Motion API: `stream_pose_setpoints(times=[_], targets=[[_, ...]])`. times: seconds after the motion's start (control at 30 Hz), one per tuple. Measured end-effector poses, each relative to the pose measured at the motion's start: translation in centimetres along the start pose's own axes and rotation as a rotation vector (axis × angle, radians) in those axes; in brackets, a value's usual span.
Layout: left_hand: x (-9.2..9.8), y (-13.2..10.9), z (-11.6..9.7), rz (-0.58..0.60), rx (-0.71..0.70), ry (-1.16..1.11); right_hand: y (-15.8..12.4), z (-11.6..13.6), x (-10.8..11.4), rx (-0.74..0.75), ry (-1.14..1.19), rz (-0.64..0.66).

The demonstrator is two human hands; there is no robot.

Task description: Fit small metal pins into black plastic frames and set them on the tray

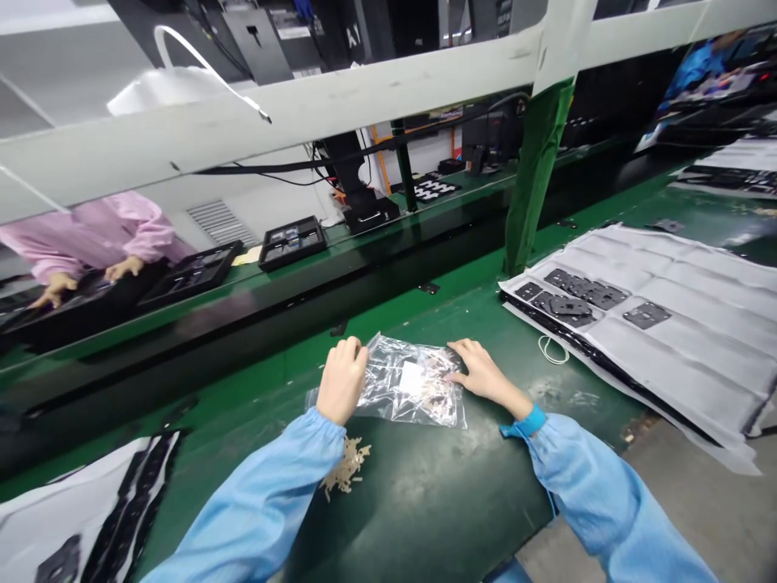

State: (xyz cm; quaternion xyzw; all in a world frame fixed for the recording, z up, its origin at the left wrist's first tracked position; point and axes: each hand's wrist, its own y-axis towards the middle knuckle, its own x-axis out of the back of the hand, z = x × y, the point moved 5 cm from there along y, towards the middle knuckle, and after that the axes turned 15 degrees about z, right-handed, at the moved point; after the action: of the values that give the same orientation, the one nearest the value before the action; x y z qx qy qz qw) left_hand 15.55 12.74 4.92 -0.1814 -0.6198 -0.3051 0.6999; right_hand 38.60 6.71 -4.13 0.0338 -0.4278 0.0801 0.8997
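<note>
A clear plastic bag (388,397) with a white label (412,379) lies on the green bench, small pale pieces showing inside its right part. My left hand (343,380) is closed on the bag's left end, its fingers curled and their tips partly hidden. At the other end, my right hand (484,375) touches the bag with thumb and fingers spread apart. Partly behind my left sleeve is a loose pile of small beige pieces (349,465). A blue band (531,422) circles my right wrist.
On the right, a stack of white sheets (685,275) carries several flat black parts (586,290); a white loop (554,350) lies beside it. Another stack (78,494) is at the lower left. A green-wrapped post (537,178) rises beyond. Across the bench, a person in pink sleeves (103,231) handles black trays.
</note>
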Motion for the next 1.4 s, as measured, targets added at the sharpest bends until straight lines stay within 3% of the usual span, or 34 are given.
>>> stream_pose_setpoints(times=[0.27,0.4,0.53,0.7,0.77,0.87,0.97,1.1,1.23,1.4], targets=[[-1.8,0.5,3.0,0.26,0.069,-0.604,0.7,-1.3,0.7,-0.026,0.14,-0.033],[-2.7,0.3,2.1,0.526,0.124,-1.252,0.5,-2.5,1.7,-0.07,0.275,-0.135],[-3.1,0.1,0.5,0.703,0.221,-1.781,-0.2,-4.1,2.5,-0.166,0.468,-0.26],[-3.1,0.8,-2.3,0.63,0.007,-2.206,-0.8,-4.8,2.3,-0.258,0.729,-0.312],[-4.1,0.9,-3.9,0.659,0.026,-2.177,-0.9,-4.5,2.1,-0.265,0.803,-0.29],[-6.1,1.6,-6.1,0.697,0.143,-1.903,-0.9,-3.5,1.8,-0.232,0.886,-0.217],[-7.6,3.2,-8.3,0.661,0.2,-1.69,-0.9,-2.7,1.7,-0.186,0.927,-0.137],[-9.1,5.5,-10.5,0.56,0.203,-1.571,-0.9,-2.2,1.8,-0.159,0.915,-0.093],[-9.4,6.4,-11.0,0.414,0.205,-1.443,-0.9,-2.5,1.9,-0.181,0.857,-0.119],[-7.9,6.1,-9.6,0.209,0.214,-1.331,-0.7,-3.8,1.8,-0.234,0.752,-0.173]])
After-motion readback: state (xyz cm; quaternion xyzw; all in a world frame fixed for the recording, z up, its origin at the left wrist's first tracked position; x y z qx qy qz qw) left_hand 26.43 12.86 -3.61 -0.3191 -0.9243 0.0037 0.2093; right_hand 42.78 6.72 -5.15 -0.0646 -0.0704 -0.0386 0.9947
